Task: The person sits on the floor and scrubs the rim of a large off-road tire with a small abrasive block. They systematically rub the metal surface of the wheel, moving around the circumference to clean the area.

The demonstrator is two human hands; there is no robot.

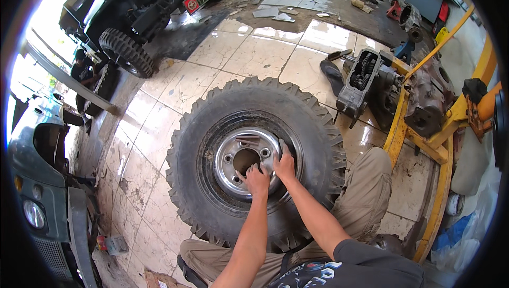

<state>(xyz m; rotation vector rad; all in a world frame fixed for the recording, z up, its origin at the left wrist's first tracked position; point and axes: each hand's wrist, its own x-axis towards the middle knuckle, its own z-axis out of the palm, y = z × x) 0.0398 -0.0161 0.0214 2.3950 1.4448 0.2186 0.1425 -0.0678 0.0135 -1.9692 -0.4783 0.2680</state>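
A big off-road tyre point(318, 150) with chunky tread lies flat between my legs, mounted on a bare-metal wheel rim point(228, 147). The rim's middle is shiny, with a round centre hole and several bolt holes around it; its outer channel looks dark and dirty. My left hand point(256, 179) rests beside the centre hole's near edge, fingers spread and touching the metal. At the right side of the raised metal ring, my right hand point(284, 162) closes over its edge, thumb on the inner side and fingers outside. Dark smudges cover the fingertips. Whether anything thin lies under them is hidden.
A yellow metal stand point(396, 134) curves along the right, near an opened gearbox point(366, 76) and other greasy castings. A dark jeep point(143, 7) stands far left, a green vehicle point(45, 182) nearer left. A person point(82, 71) crouches between them. Broken tiles point(265, 12) lie farther off.
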